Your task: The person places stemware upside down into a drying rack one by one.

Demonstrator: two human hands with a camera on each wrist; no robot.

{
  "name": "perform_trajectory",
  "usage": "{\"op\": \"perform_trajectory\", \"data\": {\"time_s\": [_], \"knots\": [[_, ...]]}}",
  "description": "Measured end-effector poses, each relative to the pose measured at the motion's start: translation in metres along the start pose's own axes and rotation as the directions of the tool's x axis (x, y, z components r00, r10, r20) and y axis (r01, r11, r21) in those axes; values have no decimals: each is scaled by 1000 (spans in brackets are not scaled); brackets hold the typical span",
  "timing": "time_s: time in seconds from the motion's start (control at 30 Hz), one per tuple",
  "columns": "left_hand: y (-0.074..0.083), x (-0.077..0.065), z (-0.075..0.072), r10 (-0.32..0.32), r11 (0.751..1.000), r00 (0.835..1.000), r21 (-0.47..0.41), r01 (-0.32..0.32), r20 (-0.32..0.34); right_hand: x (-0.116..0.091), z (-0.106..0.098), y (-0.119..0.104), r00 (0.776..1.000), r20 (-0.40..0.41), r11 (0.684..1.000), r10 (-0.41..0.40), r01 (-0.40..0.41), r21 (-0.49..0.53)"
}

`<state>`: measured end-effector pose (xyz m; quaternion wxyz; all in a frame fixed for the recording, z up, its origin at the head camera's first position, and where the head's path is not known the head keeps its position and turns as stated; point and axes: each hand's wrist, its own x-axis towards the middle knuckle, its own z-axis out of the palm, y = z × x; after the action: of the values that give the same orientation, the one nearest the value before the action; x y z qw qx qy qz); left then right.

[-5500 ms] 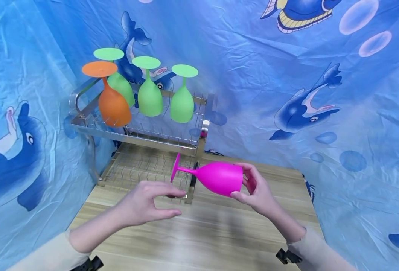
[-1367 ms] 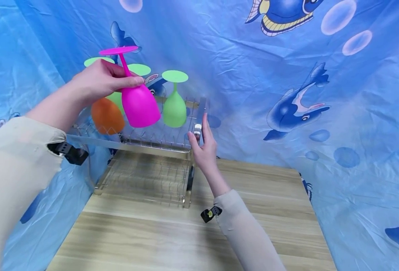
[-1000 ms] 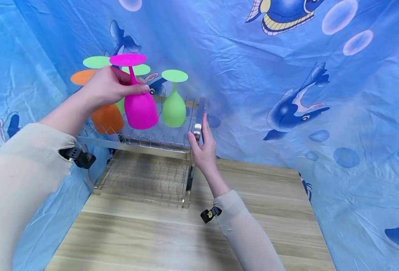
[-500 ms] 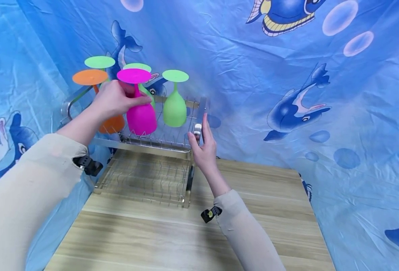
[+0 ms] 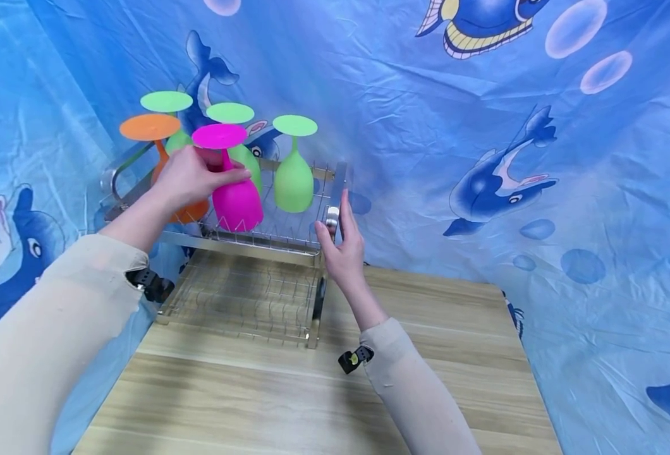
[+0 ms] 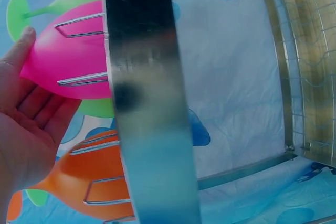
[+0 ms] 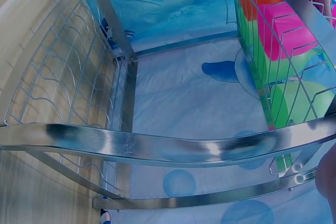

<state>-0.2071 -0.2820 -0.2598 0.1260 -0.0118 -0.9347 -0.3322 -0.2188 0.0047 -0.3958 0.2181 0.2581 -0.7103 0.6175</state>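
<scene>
My left hand (image 5: 195, 174) pinches the pink goblet (image 5: 237, 205) where its stem meets the bowl. The goblet is upside down, base up, with its bowl down among the wires of the rack's upper tier. In the left wrist view two wire prongs cross in front of the pink bowl. Left of it an orange goblet (image 5: 152, 127) stands upside down, partly hidden by the hand. Behind are inverted green goblets (image 5: 293, 183), one at the right fully in view. My right hand (image 5: 342, 249) rests against the right side of the metal dish rack (image 5: 238, 246), fingers straight.
The rack's lower wire tier (image 5: 244, 297) sits on a wooden table (image 5: 323, 398). A blue curtain (image 5: 414, 158) with printed sea animals hangs behind and at both sides. A curved metal end bar (image 7: 157, 148) crosses the right wrist view.
The pink goblet passed from my right hand to my left, was turned base up and lowered onto the upper tier. Recently it sank a little further, while my right hand stayed at the rack's side.
</scene>
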Motion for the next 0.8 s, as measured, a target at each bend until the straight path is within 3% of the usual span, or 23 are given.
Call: {"op": "perform_trajectory", "data": {"time_s": [0.27,0.6,0.8], "knots": [[-7,-3,9,66,997,996,-41,-69,-59,1,-3,-1,1000,8,1000,11,-11,3],[-7,-5,14,-2,999,998,-51,-1,-57,1,-2,1,1000,-6,1000,19,-19,1],[-6,-6,12,-9,999,1000,-35,8,-8,-1,-3,2,999,-7,999,33,-33,-23]]}}
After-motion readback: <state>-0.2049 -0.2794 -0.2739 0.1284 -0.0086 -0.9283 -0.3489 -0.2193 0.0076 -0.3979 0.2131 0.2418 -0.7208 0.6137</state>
